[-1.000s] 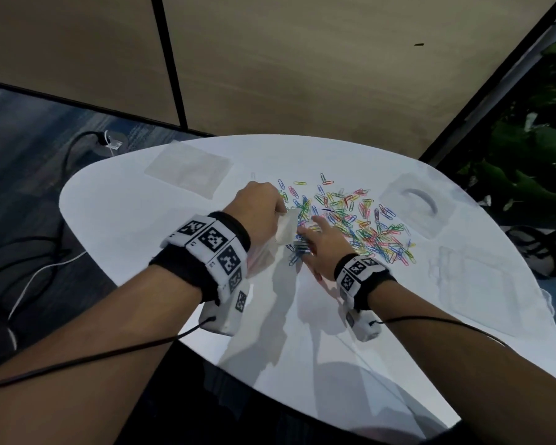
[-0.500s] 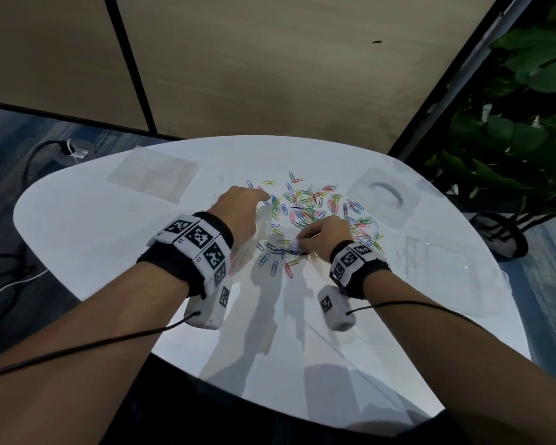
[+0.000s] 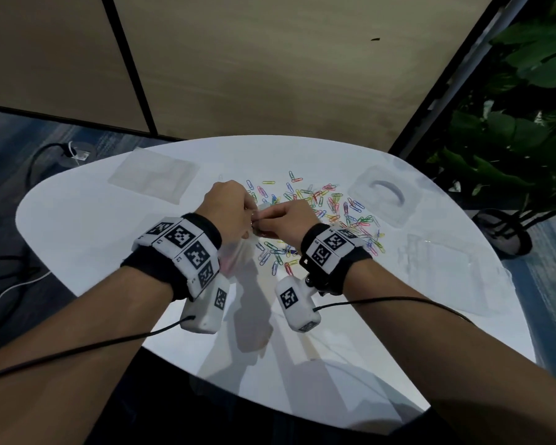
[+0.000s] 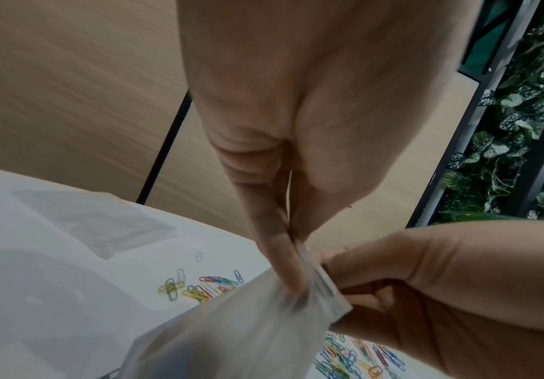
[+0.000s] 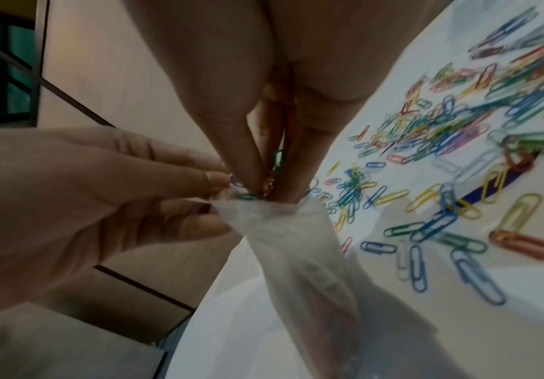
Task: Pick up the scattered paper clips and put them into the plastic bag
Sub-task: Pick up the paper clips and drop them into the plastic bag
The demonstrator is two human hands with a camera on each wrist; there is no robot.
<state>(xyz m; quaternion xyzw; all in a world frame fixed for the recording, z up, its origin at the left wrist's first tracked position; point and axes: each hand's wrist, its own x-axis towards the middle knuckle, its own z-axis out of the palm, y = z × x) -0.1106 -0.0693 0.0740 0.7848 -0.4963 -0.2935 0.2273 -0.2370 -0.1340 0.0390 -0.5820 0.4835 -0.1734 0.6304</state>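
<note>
From the head view, the left hand (image 3: 228, 208) and right hand (image 3: 286, 221) meet above the round white table (image 3: 87, 226), beside the scattered coloured wire paper clips (image 3: 331, 207). The left wrist view shows the left fingers (image 4: 280, 259) pinching the rim of the clear plastic bag (image 4: 231, 330). In the right wrist view, the right fingers (image 5: 241, 153) pinch a few green and blue clips (image 5: 277, 164) at the bag's mouth.

White table (image 3: 87, 226) bearing scattered paper clips (image 3: 334, 207), clear bags (image 3: 153, 175)

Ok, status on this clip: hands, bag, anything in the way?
Left hand pinches plastic bag mouth. Right hand pinches paper clips at the opening. Many loose clips on table. Nothing obstructing.
</note>
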